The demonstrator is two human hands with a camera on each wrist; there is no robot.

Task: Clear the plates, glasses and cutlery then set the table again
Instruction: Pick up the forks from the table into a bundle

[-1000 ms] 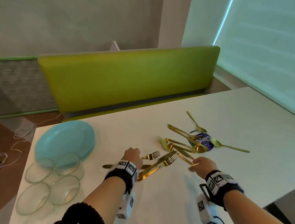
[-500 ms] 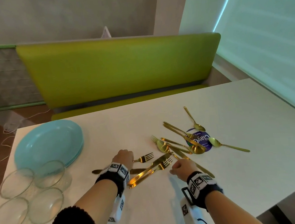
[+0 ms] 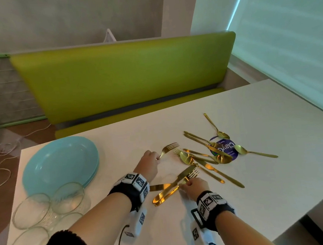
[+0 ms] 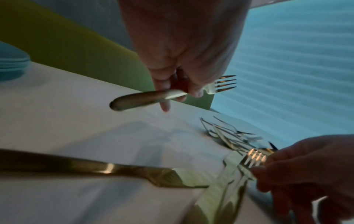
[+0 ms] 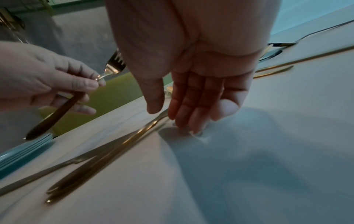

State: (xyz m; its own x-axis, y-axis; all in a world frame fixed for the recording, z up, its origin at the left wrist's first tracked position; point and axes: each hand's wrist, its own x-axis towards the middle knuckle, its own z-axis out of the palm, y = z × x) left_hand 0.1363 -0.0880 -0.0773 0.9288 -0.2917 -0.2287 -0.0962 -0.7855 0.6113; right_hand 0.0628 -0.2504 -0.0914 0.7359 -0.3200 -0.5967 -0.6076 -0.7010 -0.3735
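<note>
My left hand [image 3: 156, 158] pinches a gold fork [image 3: 168, 148] by its neck and holds it above the white table [image 3: 259, 192], tines pointing away; the left wrist view shows the same fork [image 4: 153, 97] clear of the table. My right hand [image 3: 185, 184] pinches the neck of a second gold fork [image 3: 192, 175], which lies across a gold knife [image 3: 170, 191]. In the right wrist view its thumb and fingers [image 5: 184, 106] point down on either side of that fork's handle [image 5: 134, 133]. Stacked turquoise plates [image 3: 59, 163] sit at the left.
Several gold spoons, knives and forks [image 3: 207, 155] lie heaped around a round purple sticker [image 3: 226, 148] to the right. Several clear glass bowls [image 3: 68, 197] stand in front of the plates. A green bench [image 3: 124, 77] runs along the table's far side.
My left hand has lifted its fork off the table and carried it away from me. My right hand has slid left onto the second fork's neck.
</note>
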